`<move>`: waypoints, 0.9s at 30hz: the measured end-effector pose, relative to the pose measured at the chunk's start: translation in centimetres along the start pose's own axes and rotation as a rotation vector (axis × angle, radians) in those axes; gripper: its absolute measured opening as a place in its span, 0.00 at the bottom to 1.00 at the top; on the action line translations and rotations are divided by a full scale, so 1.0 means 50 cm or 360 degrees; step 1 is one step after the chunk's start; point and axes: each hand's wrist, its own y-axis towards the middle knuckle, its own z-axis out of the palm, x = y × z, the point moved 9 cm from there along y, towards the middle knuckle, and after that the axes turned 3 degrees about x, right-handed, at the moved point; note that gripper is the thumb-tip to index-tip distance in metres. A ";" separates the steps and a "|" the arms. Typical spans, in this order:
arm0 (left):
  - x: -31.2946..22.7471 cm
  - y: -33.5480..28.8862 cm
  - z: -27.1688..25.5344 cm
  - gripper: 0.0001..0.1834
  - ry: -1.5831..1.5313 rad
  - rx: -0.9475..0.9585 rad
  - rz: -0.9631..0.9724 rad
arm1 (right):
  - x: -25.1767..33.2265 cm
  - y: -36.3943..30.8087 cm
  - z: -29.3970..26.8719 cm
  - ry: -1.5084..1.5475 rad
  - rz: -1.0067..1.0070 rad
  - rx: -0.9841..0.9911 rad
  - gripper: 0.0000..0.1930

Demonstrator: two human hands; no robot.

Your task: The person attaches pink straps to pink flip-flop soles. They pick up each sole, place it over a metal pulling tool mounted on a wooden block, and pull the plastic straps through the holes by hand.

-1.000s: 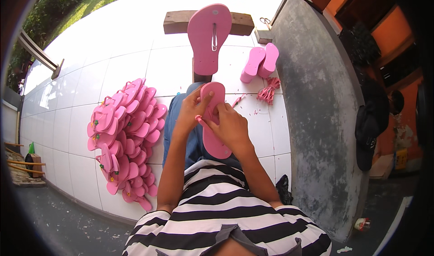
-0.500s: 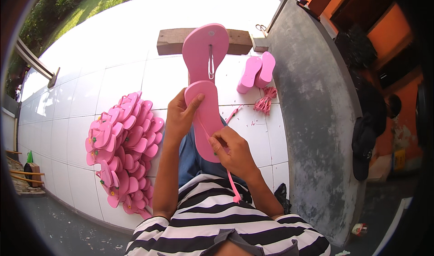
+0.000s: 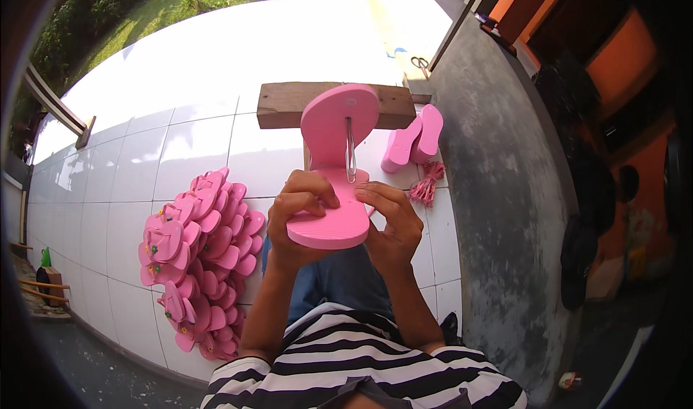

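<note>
A loose pink sandal sole (image 3: pixel 328 227) is tilted in front of me, its finely ridged face up. My left hand (image 3: pixel 297 218) is closed on its left side, fingertips pressing on the face. My right hand (image 3: pixel 393 225) grips the right edge, with a bit of pink strap showing beside its fingers. Just beyond stands another pink sole (image 3: pixel 339 109) against a wooden block (image 3: pixel 278 107). From that sole a long metal hook (image 3: pixel 350 149) comes down to the far end of the held one. Whether the hook passes through the held sole cannot be told.
A big heap of pink flip-flops (image 3: pixel 206 250) lies on the white tiles to the left. At right are thick pink soles (image 3: pixel 428 131) and a tied bundle of pink straps (image 3: pixel 428 183). Scissors (image 3: pixel 420 64) lie farther back, beside a grey ledge (image 3: pixel 498 214).
The held sole has tipped over, and its ridged face now shows. My right hand has moved up from the strap to the sole's edge; my left fingers have shifted onto the face.
</note>
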 end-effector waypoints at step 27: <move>0.066 0.116 0.013 0.30 0.0863 -0.0236 -0.0745 | -0.115 0.072 0.032 0.0380 0.0729 -0.0168 0.04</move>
